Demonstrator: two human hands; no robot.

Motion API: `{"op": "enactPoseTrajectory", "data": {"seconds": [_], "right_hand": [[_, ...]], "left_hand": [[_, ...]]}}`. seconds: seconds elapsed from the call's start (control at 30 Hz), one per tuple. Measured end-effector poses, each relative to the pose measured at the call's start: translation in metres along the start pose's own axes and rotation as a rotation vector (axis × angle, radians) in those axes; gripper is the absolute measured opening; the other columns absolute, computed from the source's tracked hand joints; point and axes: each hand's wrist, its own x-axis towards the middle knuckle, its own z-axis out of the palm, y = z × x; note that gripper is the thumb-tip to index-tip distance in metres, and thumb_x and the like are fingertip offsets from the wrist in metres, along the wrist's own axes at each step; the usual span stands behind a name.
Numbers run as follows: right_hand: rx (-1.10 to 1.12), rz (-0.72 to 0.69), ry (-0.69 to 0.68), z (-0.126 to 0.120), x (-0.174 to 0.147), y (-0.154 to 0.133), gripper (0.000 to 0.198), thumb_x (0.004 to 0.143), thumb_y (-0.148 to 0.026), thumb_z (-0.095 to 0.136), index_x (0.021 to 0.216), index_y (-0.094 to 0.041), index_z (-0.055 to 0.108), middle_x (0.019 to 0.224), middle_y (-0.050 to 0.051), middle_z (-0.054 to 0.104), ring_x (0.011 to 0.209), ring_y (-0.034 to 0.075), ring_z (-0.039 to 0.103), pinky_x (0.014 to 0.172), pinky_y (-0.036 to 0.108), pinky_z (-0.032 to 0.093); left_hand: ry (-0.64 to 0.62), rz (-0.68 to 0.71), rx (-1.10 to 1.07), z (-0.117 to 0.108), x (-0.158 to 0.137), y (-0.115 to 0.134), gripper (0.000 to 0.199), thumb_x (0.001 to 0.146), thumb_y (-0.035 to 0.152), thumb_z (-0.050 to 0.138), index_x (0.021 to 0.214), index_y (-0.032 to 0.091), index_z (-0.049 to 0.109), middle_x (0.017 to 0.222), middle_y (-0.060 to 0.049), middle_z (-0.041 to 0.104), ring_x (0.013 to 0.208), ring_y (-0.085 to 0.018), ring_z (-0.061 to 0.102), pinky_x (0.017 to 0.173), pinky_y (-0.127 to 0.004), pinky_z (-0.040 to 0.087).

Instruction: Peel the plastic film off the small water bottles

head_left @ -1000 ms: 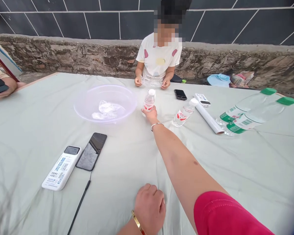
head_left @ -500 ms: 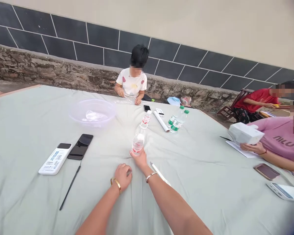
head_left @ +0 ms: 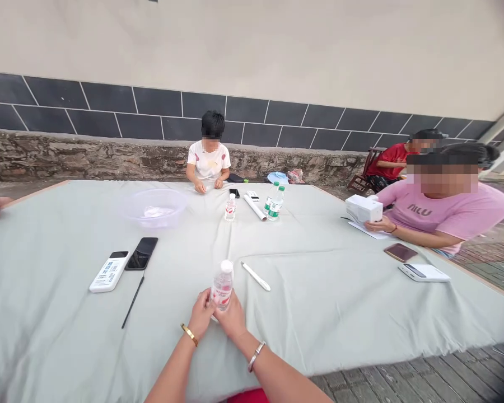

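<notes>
Wall: through the head camera I see a pale wall [head_left: 252, 45] with a dark tile band [head_left: 201, 106] and a rough stone base [head_left: 33, 154], running behind the table.
Table: a grey-green cloth [head_left: 319, 324] covers it, creased throughout.
Persons: I count one in a pink shirt [head_left: 428, 215] at the right side, holding a white box [head_left: 364, 210]; one in a white patterned shirt [head_left: 210, 163] opposite; one in a red shirt [head_left: 388, 162] beyond the table.
Basin: translucent purple basin [head_left: 177, 210], far left of centre, clear plastic film [head_left: 157, 211] inside.
Green-capped bottles: two [head_left: 276, 206], upright, beside a white roll [head_left: 255, 207].
Left hand: my left hand [head_left: 201, 313] is closed against the side of the held bottle, meeting the right.
Right hand: my right hand [head_left: 233, 319] is clamped round the lower part of the same bottle.
Held bottle: clear, white-capped, red-marked label [head_left: 222, 288], near the table's front, cap uppermost; I cannot tell whether its base touches the cloth.
Second red-label bottle: upright [head_left: 231, 210], farther back, well apart from the hands.
White power bank: lying [head_left: 110, 273] to the left, just beside a black phone [head_left: 141, 254].
White pen: lying [head_left: 255, 276] just right of the held bottle.
Bracelets: gold [head_left: 190, 334] on the left wrist, silver [head_left: 256, 356] on the right.
</notes>
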Motion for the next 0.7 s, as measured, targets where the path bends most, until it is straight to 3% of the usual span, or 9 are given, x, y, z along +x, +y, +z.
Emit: {"op": "enactPoseTrajectory", "data": {"seconds": [0.1,0.2,0.33,0.43,0.5,0.57,0.7], "right_hand": [[-0.047,0.055,-0.107,-0.004,-0.007,-0.013,0.046,0.071,-0.047,0.062,0.108,-0.019,0.053,0.103,0.008,0.065,0.091,0.025,0.063,0.072,0.034,0.046],[-0.028,0.021,-0.241,-0.015,-0.005,-0.017,0.051,0.074,-0.045,0.060,0.119,-0.022,0.049,0.104,0.006,0.065,0.092,0.024,0.063,0.073,0.032,0.046],[-0.040,-0.061,-0.393,-0.049,0.016,-0.013,0.046,0.071,-0.044,0.064,0.110,-0.020,0.060,0.108,0.008,0.064,0.092,0.023,0.061,0.078,0.032,0.046],[-0.106,-0.003,-0.199,-0.074,0.032,-0.005,0.041,0.074,-0.041,0.058,0.107,-0.017,0.063,0.109,0.010,0.063,0.090,0.022,0.061,0.081,0.033,0.046],[-0.175,0.064,0.001,-0.078,0.035,0.006,0.032,0.077,-0.034,0.051,0.103,-0.021,0.064,0.094,0.007,0.066,0.084,0.022,0.062,0.080,0.034,0.046],[-0.211,0.102,0.090,-0.067,0.032,0.023,0.025,0.075,-0.029,0.050,0.096,-0.027,0.064,0.082,0.002,0.065,0.081,0.022,0.062,0.079,0.034,0.046],[-0.181,0.120,0.142,-0.033,0.021,0.057,0.020,0.068,-0.026,0.051,0.081,-0.037,0.061,0.070,-0.004,0.063,0.071,0.022,0.064,0.069,0.035,0.047]], "left_hand": [[0.034,-0.021,0.062,0.002,-0.002,0.013,0.051,0.069,0.056,0.062,0.100,0.016,0.061,0.102,-0.011,0.065,0.099,-0.025,0.059,0.088,-0.036,0.045],[0.081,-0.072,0.093,0.001,0.000,0.018,0.048,0.068,0.060,0.060,0.088,0.017,0.059,0.085,-0.006,0.066,0.080,-0.021,0.061,0.075,-0.033,0.048],[0.138,-0.106,0.129,0.001,0.005,0.013,0.050,0.064,0.066,0.058,0.076,0.018,0.056,0.072,-0.003,0.063,0.070,-0.019,0.058,0.065,-0.030,0.046],[0.131,-0.126,0.166,0.003,0.004,0.008,0.053,0.063,0.070,0.055,0.072,0.019,0.055,0.066,-0.002,0.061,0.065,-0.019,0.057,0.061,-0.029,0.044],[0.123,-0.153,0.246,0.003,0.003,0.004,0.055,0.064,0.074,0.050,0.070,0.020,0.054,0.065,-0.001,0.060,0.064,-0.019,0.057,0.060,-0.029,0.044],[0.125,-0.171,0.332,0.002,0.003,-0.002,0.057,0.066,0.076,0.044,0.070,0.020,0.054,0.064,-0.001,0.060,0.063,-0.020,0.057,0.061,-0.030,0.043],[0.085,-0.209,0.404,-0.001,0.007,-0.010,0.060,0.063,0.081,0.040,0.065,0.022,0.051,0.059,0.000,0.059,0.060,-0.021,0.056,0.060,-0.031,0.044]]}}
